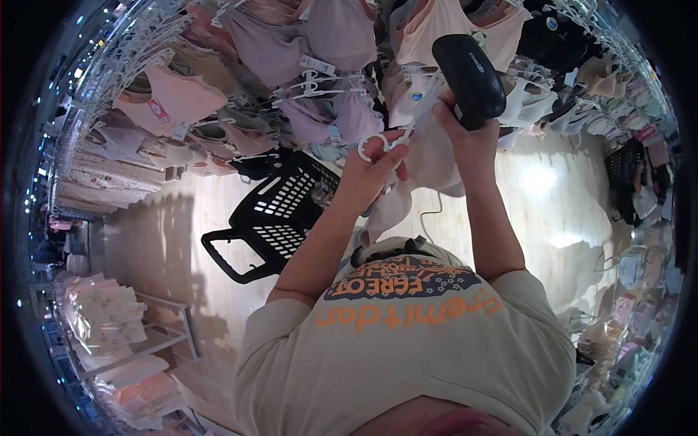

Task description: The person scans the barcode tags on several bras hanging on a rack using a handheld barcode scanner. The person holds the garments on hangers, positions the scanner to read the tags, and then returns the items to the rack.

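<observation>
My left hand (376, 169) grips a white plastic hanger (402, 139) near its ring-shaped top. From that hanger hangs a pale beige bra (431, 150), its cups below and between my hands. My right hand (471, 133) is closed around the handle of a black handheld device (471, 76), which looks like a garment steamer or a scanner. The device's rounded head points up and away from me, and part of its handle is hidden by my fingers. A thin cable (431, 215) curves over the floor below the bra.
Racks of hanging bras, lilac (357, 117) and pink (185, 98), stand ahead and at both sides. A black plastic shopping basket (278, 218) is left of my left arm. At the lower left, a white metal rack (188, 332) stands beside packaged garments (103, 310).
</observation>
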### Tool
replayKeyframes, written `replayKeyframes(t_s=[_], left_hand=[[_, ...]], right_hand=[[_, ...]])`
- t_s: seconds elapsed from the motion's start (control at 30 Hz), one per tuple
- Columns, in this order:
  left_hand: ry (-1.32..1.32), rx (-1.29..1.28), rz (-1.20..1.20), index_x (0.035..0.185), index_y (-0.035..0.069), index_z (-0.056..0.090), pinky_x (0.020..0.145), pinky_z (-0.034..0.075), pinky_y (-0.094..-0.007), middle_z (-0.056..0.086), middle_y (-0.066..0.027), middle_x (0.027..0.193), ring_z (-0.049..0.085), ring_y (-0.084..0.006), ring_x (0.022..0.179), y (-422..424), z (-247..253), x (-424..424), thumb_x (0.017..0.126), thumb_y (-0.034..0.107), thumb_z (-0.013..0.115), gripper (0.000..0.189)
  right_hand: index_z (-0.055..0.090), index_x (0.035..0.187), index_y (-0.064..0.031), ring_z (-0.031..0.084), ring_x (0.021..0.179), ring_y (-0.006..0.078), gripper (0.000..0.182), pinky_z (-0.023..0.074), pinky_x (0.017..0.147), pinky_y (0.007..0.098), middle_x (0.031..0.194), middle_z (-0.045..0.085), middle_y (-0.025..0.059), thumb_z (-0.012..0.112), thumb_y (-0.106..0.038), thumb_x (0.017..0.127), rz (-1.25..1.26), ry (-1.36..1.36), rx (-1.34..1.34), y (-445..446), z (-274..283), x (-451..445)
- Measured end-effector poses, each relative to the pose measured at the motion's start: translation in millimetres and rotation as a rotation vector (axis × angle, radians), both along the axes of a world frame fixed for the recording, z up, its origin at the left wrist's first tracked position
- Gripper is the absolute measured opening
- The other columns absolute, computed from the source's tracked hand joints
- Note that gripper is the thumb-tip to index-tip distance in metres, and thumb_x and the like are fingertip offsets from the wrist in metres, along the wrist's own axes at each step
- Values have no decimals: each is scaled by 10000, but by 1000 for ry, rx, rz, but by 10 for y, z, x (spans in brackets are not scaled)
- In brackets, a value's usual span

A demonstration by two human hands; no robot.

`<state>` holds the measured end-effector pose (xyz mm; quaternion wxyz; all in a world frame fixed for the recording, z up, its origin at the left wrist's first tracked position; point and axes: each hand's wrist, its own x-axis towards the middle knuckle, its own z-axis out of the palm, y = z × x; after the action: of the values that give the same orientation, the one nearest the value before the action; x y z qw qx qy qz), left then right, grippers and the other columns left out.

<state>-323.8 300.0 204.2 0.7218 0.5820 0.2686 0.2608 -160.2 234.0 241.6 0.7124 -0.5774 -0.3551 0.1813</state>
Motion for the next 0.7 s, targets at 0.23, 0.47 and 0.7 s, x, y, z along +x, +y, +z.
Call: replayKeyframes(t_s=[0.23,0.47,0.7], left_hand=[[6,36,49,1165,7,584,477,354,-200,598,-18,648,506,-46,538,-61,35,-14,888,167,609,321],[124,79,8,1167,-4,583,516,392,-228,582,-22,647,542,-69,558,-143,267,-115,876,137,614,325],[176,320,79,1127,33,614,504,416,-257,577,-43,598,551,-112,513,-193,237,-121,868,164,623,290]], right_hand=[[644,1005,0,604,831,96,255,476,764,241,928,663,31,713,-12,760,-52,-207,26,-15,-43,38],[658,982,-2,605,820,93,240,471,754,231,912,667,28,719,-21,751,-129,-217,-45,-69,-13,192],[661,953,5,573,773,70,223,445,721,216,862,654,14,723,-56,748,-195,-190,-9,-147,71,188]])
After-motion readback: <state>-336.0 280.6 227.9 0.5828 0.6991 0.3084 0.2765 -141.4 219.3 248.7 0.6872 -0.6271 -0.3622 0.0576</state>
